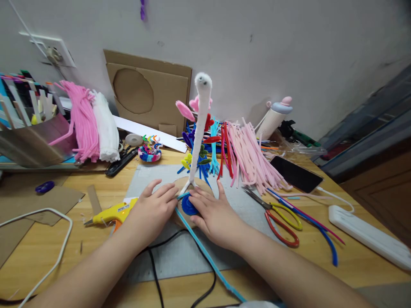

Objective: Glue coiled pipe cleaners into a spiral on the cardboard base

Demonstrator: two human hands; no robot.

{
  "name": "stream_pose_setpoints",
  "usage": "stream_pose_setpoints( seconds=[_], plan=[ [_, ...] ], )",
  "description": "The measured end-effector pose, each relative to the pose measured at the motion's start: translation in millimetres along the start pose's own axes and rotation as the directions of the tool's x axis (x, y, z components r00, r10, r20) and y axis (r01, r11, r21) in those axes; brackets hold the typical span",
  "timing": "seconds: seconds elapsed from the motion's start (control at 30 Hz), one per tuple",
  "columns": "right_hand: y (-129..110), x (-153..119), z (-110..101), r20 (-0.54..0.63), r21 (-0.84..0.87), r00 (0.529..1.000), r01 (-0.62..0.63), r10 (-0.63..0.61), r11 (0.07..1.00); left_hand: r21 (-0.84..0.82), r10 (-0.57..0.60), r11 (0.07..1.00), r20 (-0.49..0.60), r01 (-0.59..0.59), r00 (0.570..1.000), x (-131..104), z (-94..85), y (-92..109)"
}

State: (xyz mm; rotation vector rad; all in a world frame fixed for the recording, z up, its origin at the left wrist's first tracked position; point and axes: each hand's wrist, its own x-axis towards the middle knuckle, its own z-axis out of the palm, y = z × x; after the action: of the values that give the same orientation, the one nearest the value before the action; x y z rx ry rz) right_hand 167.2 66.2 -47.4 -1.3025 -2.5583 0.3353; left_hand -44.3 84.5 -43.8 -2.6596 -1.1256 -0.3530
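Observation:
On a round cardboard base (176, 220) lies a dark blue coil (189, 205) of pipe cleaner. My right hand (215, 214) rests over it with fingers stretched out, touching the coil's right side. Beside the coil, the bent fingers of my left hand (157, 207) press on a light-blue pipe cleaner (205, 252), whose long tail runs toward me at the lower right. The left fingertips are partly hidden. A tall white fuzzy stem (201, 124) stands on the base with its foot split. Small pink, red, green and yellow fuzzy shapes show around it.
A yellow glue gun (118, 211) lies left of my left hand, and scissors (276, 214) lie to the right. Pink pipe cleaners (253, 154), a phone (297, 173) and a white power strip (369, 235) are farther right. Black cables (154, 269) cross the grey mat (173, 265).

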Motion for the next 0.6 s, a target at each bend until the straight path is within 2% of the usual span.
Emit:
stream_pose_setpoints(
  seconds=[0.13, 0.33, 0.6],
  plan=[
    [-1.5, 3.5, 0.3, -0.021, 0.025, 1.0, -0.018, 0.018, 1.0, -0.001, 0.025, 1.0, 0.009, -0.025, 1.0, -1.5, 0.0, 0.2],
    [-2.2, 11.2, 5.9, -0.041, 0.039, 0.998, -0.045, 0.047, 0.998, 0.014, 0.129, 0.992, -0.012, -0.129, 0.992, -3.4, -0.4, 3.0],
    [-4.5, 13.6, 9.0, -0.067, 0.011, 0.997, -0.046, 0.047, 0.999, 0.016, 0.118, 0.993, -0.003, -0.118, 0.993, -4.9, 1.8, 5.3]
  ],
)
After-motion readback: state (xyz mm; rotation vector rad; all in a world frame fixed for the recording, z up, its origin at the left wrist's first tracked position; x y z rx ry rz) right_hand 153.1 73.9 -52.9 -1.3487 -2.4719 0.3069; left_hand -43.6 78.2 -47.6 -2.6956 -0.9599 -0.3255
